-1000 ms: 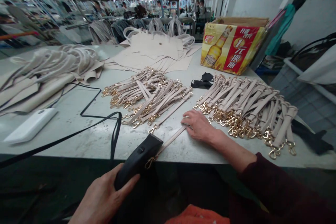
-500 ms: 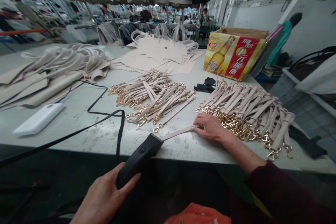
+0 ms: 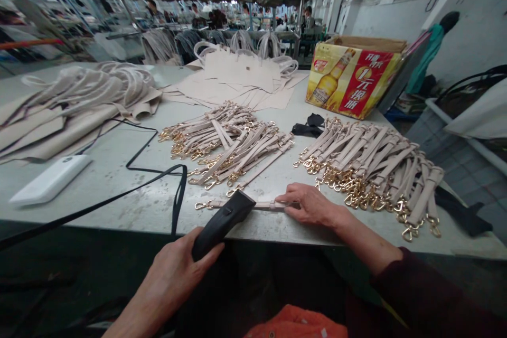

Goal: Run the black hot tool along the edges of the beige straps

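My left hand (image 3: 186, 261) is wrapped round a black hair clipper (image 3: 224, 222), whose head lies over a beige strap (image 3: 265, 205) near the table's front edge. The strap's gold snap hook (image 3: 204, 205) shows to the left of the clipper. At the strap's other end, my right hand (image 3: 309, 204) pinches it between thumb and fingers. Just beyond lies a loose pile of beige straps with gold hooks (image 3: 233, 140). Beside my right hand is a second pile of straps (image 3: 368, 153), laid more in line, their hooks toward me.
A yellow beer carton (image 3: 352, 79) stands at the back right. A white power bank (image 3: 51, 179) and a black cord (image 3: 130, 185) lie on the left. Beige panels (image 3: 237, 74) are stacked at the back, handles and rolled pieces (image 3: 99, 95) at the left. Black scraps (image 3: 309, 125) sit between the piles.
The clipper has moved up and to the right, over the strap. The strap now lies flatter across the table, its gold hook visible at left. My right hand has shifted slightly left.
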The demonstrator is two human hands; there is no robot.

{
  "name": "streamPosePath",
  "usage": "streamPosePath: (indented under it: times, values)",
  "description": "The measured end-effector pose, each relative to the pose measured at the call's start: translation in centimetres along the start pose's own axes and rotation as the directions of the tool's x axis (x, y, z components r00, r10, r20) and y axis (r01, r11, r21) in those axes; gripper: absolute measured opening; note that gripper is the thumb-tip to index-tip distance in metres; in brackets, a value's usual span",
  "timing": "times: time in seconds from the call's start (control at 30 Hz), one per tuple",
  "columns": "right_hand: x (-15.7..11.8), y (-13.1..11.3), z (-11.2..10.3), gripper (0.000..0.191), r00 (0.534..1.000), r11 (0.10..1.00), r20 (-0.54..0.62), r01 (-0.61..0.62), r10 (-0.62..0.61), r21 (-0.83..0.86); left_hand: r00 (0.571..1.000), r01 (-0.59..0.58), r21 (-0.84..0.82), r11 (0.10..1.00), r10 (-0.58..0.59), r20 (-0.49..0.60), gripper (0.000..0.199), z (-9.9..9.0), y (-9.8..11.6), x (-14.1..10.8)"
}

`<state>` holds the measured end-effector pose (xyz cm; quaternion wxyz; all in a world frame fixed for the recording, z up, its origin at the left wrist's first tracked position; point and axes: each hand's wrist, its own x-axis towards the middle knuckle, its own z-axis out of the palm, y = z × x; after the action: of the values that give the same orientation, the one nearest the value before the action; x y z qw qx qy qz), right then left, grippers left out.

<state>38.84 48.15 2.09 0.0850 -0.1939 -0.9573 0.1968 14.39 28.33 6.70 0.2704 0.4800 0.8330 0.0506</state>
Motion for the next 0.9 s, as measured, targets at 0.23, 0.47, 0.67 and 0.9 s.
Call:
streamPosePath:
  times: [0.23, 0.47, 0.67, 0.9]
  values:
    - [-0.2, -0.9, -0.5, 0.037, 0.993, 0.998, 0.121, 0.02, -0.014, -0.052, 0.998, -0.043, 0.002, 0.999, 0.043, 0.045, 0.04, -0.1, 0.6, 0.5]
    - [-0.4, 0.3, 1.1, 0.02, 0.996, 0.989, -0.085, 0.011, 0.002, 0.149, 0.99, -0.079, 0.063, 0.995, 0.07, 0.125, 0.035, -0.2, 1.2, 0.3]
    - [-0.5, 0.9, 2.4, 0.013, 0.985, 0.963, -0.17, 0.063, -0.018, 0.262, 0.981, -0.148, 0.064, 0.987, 0.139, 0.133, 0.026, 0.6, 2.2, 1.2]
    - [-0.5, 0.4, 2.1, 0.015, 0.987, 0.97, -0.158, 0.026, 0.013, 0.242, 0.985, -0.129, 0.054, 0.99, 0.122, 0.124, 0.025, 0.4, 3.7, 1.8]
